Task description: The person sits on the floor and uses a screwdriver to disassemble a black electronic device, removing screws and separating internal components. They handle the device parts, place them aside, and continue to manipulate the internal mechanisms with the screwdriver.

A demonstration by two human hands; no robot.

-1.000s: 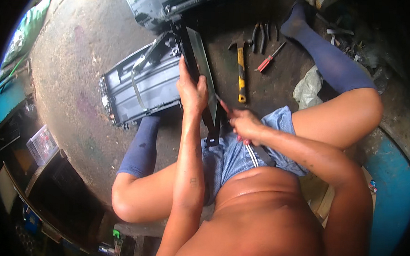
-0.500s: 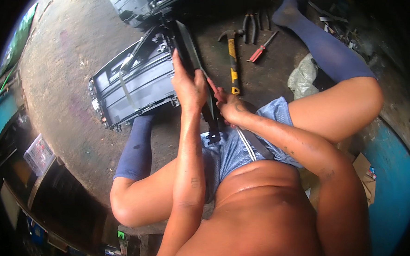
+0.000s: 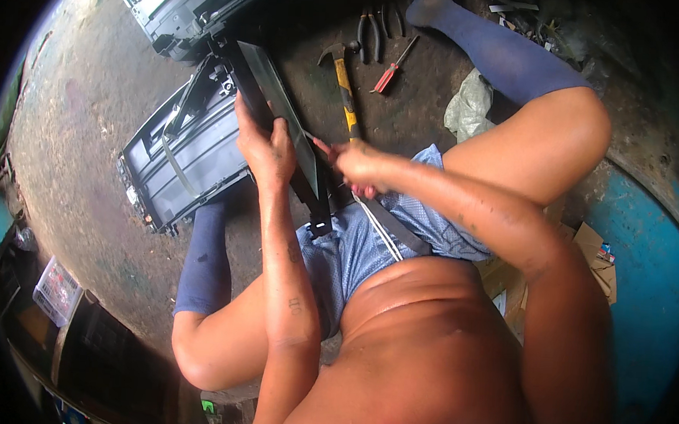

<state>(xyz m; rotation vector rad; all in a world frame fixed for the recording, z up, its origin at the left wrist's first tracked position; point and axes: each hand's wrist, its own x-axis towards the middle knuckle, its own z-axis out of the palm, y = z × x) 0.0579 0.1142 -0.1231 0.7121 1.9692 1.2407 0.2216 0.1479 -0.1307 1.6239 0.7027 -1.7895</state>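
My left hand is closed round a long black plastic frame, which slants from the grey machine down to my shorts. A narrow dark glass-like panel lies along the frame's right side. From the right, my right hand is closed on a slim tool with a thin shaft. The tool's tip meets the panel's right edge; the fingers hide most of its handle, so I cannot tell its exact kind. The frame's lower end rests against my shorts.
A grey plastic tray-like housing lies left of the frame, below a larger grey machine part. Beyond my right hand are a yellow-and-black hammer, pliers and a red-handled screwdriver. A pale plastic bag sits beside my right leg.
The whole view has shifted, so floor things appear further left. My left hand keeps its hold on the frame. My right hand stays at the panel's edge, turned slightly and a little blurred.
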